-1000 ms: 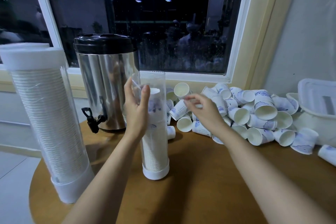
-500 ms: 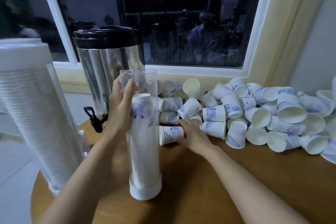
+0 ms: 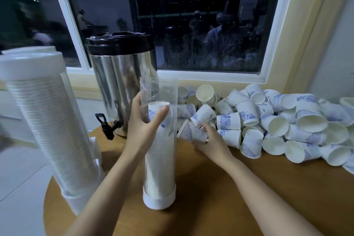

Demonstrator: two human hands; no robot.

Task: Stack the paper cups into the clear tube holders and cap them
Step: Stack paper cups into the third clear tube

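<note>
Two hands busy, each closed on something.

Left hand point(image 3: 142, 126): wrapped round the clear tube point(image 3: 159, 90) at its upper half. Thumb lies across the near face, and the fingers curl round the far side, visible through the plastic. Firm, full grip.

The tube stands upright on the round wooden table point(image 3: 229, 197), seated in a white base cap point(image 3: 159, 200). The stack of cups point(image 3: 160, 163) inside reaches roughly two-thirds up. The rim of the top cup sits about level with the thumb tip, blue print showing. The tube's top end is open.

Right hand point(image 3: 210, 140): low, just right of the tube, fingers curled round one paper cup point(image 3: 191, 131). The cup lies on its side with its mouth turned toward the tube wall. Whether rim and wall touch, I cannot tell.

The held cup sits at the near-left edge of the loose cup heap point(image 3: 287, 124). The heap runs rightward under the window point(image 3: 191, 25), with most cups tipped over.

Far left stands a second tube point(image 3: 47, 120), packed full and closed with a white cap point(image 3: 28, 65). Between the two tubes, further back, is a steel dispenser point(image 3: 118, 82) with a black lid and a black tap.
</note>
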